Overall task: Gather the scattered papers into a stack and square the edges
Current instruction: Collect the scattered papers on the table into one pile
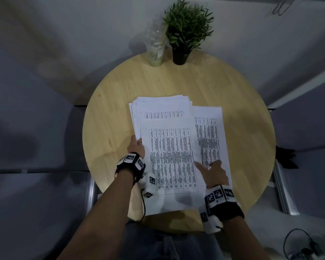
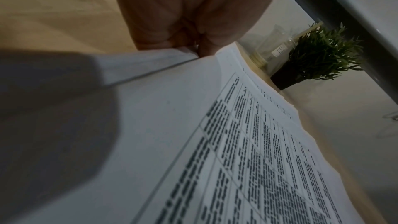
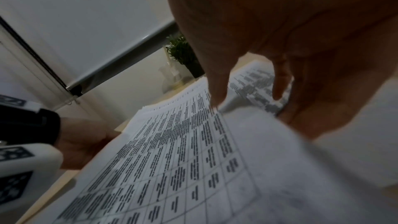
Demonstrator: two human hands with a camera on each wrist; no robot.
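Observation:
Printed white papers lie on the round wooden table [image 1: 116,109]. An uneven pile [image 1: 161,106] fans out at the back. A top sheet [image 1: 171,162] with a printed grid lies over it, reaching the near edge. Another sheet [image 1: 212,136] sticks out to the right. My left hand [image 1: 138,144] holds the pile's left edge [image 2: 150,60]; its fingertips are hidden by the paper. My right hand [image 1: 208,166] rests spread on the papers: the thumb [image 3: 217,91] touches the top sheet [image 3: 172,151] and the fingers lie towards the right sheet [image 3: 256,81].
A clear plastic cup [image 1: 156,47] and a potted green plant [image 1: 184,34] stand at the table's far edge. Grey seats surround the table. A black object [image 1: 286,156] lies off the right rim, and a cable [image 1: 296,244] lies on the floor at lower right.

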